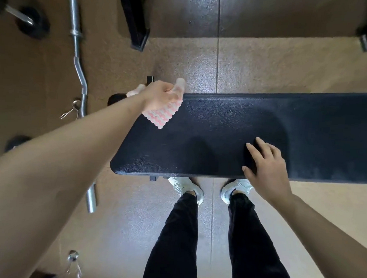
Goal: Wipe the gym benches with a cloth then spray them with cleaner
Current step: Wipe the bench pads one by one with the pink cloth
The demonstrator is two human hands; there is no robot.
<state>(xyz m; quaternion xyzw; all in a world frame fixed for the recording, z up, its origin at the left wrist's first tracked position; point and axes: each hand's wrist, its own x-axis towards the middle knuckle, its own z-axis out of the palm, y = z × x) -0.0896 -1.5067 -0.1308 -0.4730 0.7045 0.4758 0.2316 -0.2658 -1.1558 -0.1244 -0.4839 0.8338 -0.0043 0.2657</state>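
Observation:
A black padded gym bench (221,124) runs across the view from centre to right. My left hand (159,97) grips a pink and white cloth (160,116) at the bench's far left corner, the cloth lying on the pad. My right hand (266,164) rests on the near part of the pad with fingers spread and straight. No spray bottle is in view.
A curl bar (78,56) lies on the brown floor to the left with spring clips (70,110) beside it. A dumbbell (25,18) sits at the top left. Black frame legs (133,17) stand beyond the bench. My feet (186,188) stand at the bench's near edge.

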